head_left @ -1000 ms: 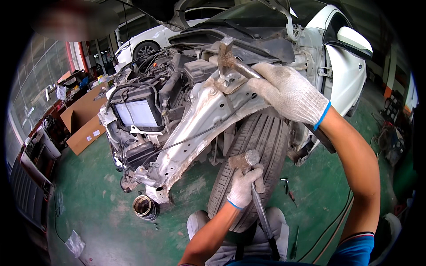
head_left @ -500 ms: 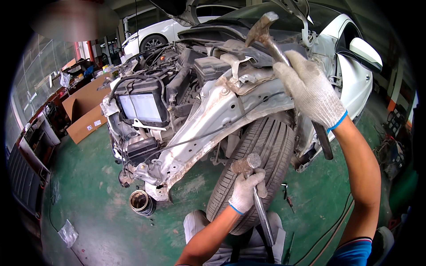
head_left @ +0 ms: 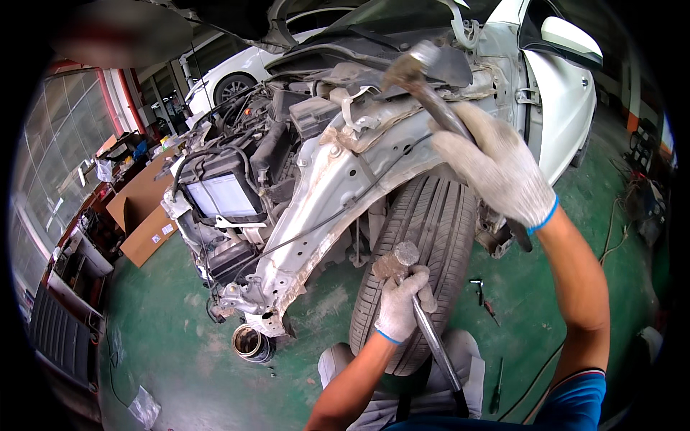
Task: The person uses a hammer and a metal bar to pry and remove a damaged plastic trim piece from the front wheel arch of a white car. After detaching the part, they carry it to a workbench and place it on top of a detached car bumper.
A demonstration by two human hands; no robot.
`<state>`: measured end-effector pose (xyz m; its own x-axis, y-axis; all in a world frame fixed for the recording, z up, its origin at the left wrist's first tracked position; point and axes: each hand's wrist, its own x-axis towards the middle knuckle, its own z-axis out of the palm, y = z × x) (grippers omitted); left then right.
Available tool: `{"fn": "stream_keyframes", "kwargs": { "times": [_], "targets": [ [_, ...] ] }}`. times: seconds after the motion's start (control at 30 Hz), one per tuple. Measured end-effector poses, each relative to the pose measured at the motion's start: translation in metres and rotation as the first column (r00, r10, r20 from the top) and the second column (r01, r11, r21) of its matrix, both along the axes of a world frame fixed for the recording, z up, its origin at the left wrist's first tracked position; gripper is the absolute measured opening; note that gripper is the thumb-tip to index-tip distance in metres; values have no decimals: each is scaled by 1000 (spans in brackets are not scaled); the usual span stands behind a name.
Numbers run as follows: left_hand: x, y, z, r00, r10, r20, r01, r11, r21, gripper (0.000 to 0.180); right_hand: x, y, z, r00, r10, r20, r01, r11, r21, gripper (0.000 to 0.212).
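My right hand (head_left: 503,169), in a white knit glove with a blue cuff, grips a hammer (head_left: 441,108) held up over the rear part of the bare metal front side panel (head_left: 316,215). Its rusty head points up and left, blurred; the end of the handle shows below my hand. Lower down, my gloved left hand (head_left: 402,307) is wrapped round a second hammer (head_left: 435,337) just under its blocky, rusty head. That handle slants down toward my lap. Behind the left hand stands the car's front tyre (head_left: 424,223), partly covered by that hammer.
The engine bay (head_left: 266,144) is exposed on the left. An open can (head_left: 253,343) stands on the green floor below the panel's front end. A screwdriver (head_left: 497,384) and small tools (head_left: 483,298) lie right of the tyre. A cardboard box (head_left: 147,233) sits far left.
The view has shifted, and the car appears turned and displaced in it. My right hand and its hammer sit slightly lower against the car. Both hands keep their hold on the hammers.
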<state>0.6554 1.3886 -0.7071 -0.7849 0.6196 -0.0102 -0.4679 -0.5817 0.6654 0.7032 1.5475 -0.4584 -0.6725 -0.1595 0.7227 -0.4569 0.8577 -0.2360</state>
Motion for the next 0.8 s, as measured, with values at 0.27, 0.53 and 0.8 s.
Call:
{"fn": "stream_keyframes", "kwargs": {
  "times": [0.27,0.53,0.8],
  "targets": [
    [-2,2,-2,1000,-12,-19,11,999,-42,19,30,12,-66,911,173,374,50,854,-518,35],
    [1,2,3,1000,-23,20,24,997,-70,17,3,10,-71,971,111,214,-42,951,-306,32],
    [2,4,5,999,1,45,3,997,-83,18,-32,8,-64,994,110,26,-109,994,-10,25]
  ]
}}
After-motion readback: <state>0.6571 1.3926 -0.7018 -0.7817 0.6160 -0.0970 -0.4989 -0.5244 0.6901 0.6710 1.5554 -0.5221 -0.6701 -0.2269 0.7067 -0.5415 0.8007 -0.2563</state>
